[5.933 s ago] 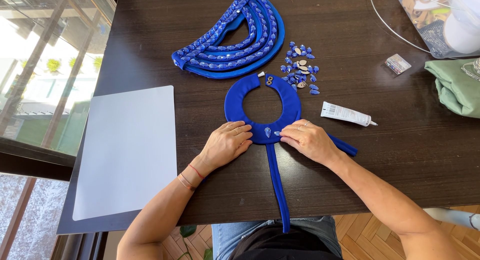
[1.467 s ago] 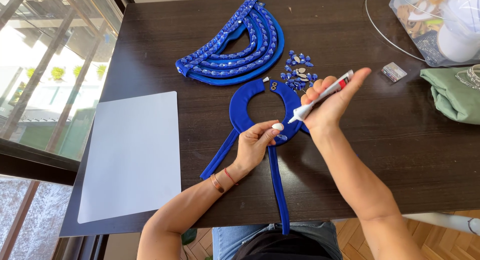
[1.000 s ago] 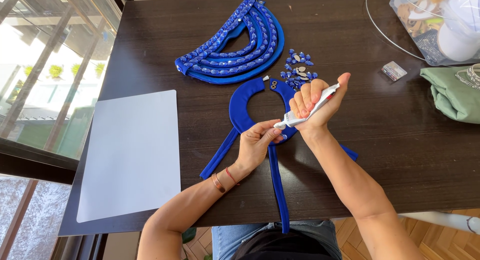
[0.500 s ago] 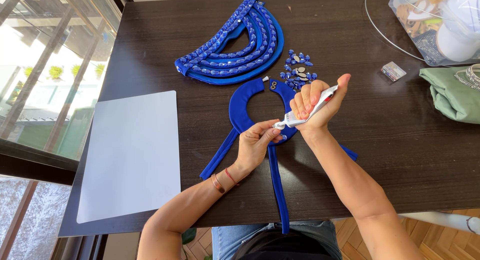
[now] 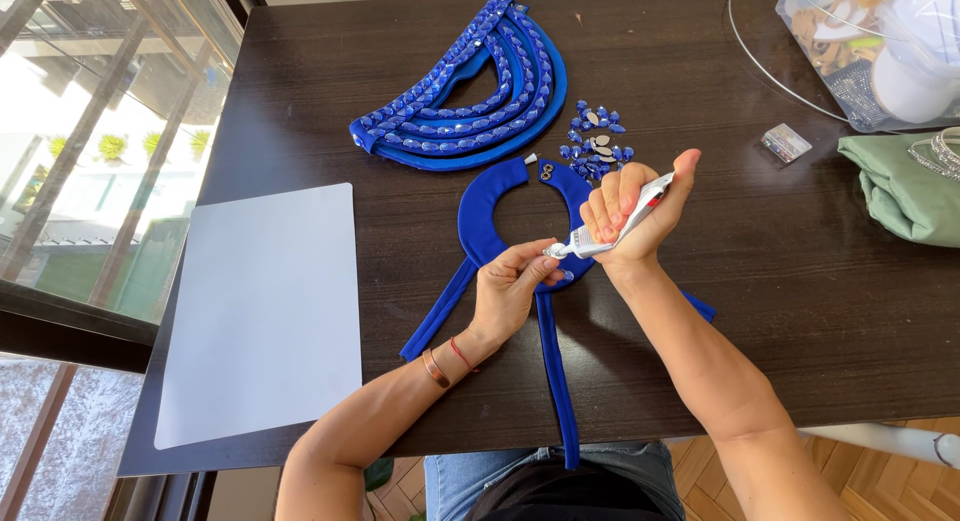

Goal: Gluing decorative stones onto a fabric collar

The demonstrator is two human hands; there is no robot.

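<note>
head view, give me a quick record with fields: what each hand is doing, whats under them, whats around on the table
right hand: grips white glue tube, nozzle pointing toward left fingertips
left hand: fingertips at the tube's nozzle, over blue fabric collar
collar: flat on dark table, straps trailing off the near edge
behind: beaded blue collar, loose blue gems
left side: white sheet
right side: green cloth

Right hand [image 5: 632,213] fisted; left hand [image 5: 510,293] curled

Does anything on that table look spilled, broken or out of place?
Nothing stands out. The loose blue gems sit in one small heap beside the blue collar piece, not scattered. The right hand holds the white tube at the left hand; no glue is visibly spilled.
</note>
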